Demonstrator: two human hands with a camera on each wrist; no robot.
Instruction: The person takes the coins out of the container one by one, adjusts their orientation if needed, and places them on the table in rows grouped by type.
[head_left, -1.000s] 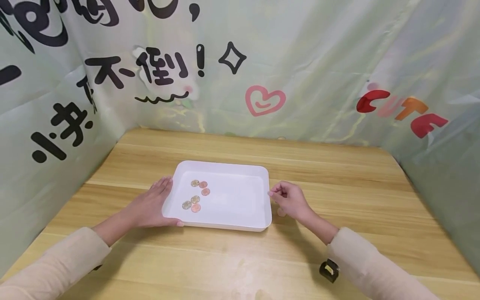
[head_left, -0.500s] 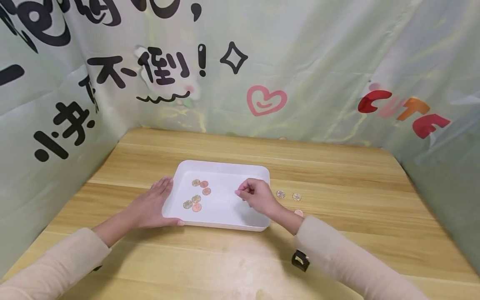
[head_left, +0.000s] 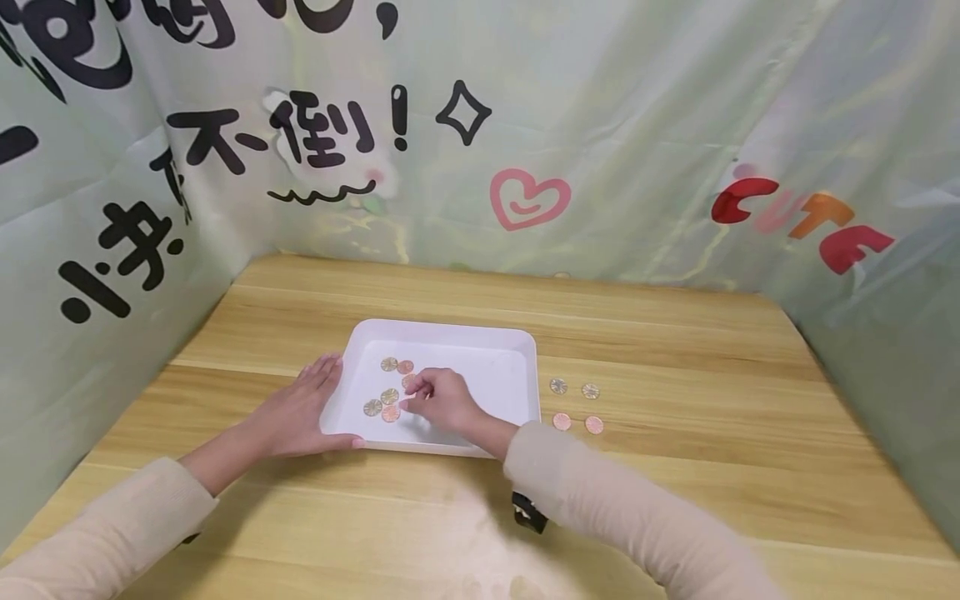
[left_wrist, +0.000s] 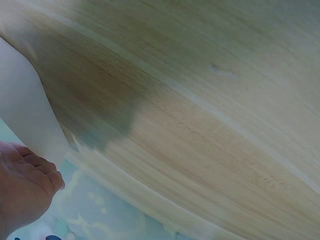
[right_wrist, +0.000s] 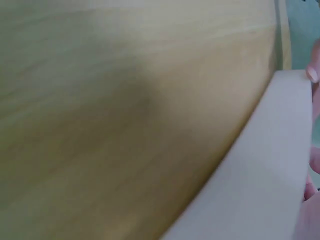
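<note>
A shallow white tray point(head_left: 491, 387) stands on the table. My left hand point(head_left: 296, 412) braces its left side, the straight fingers along the left rim and the thumb at the front rim. In the left wrist view, the left hand point(left_wrist: 25, 190) sits beside the tray's white wall point(left_wrist: 22, 97). Over the tray, my right hand point(head_left: 446, 400) has its thumb and index fingertips apart, and no coin shows between them. They are close beside a copper-coloured coin point(head_left: 391, 413) and a partly covered coin point(head_left: 408, 381). Brassy coins point(head_left: 389, 396) lie in the same two clusters.
Right of the tray, two silvery coins point(head_left: 558, 386) and two copper-coloured coins point(head_left: 562, 422) lie on the wooden table point(head_left: 675, 358). A printed curtain point(head_left: 637, 142) encloses the table at the back and sides. A black strap piece point(head_left: 529, 512) hangs under the right sleeve.
My right hand has moved left from beside the tray's right edge to the coins inside it, uncovering coins on the table. Its thumb and index finger have parted. The left hand stays put.
</note>
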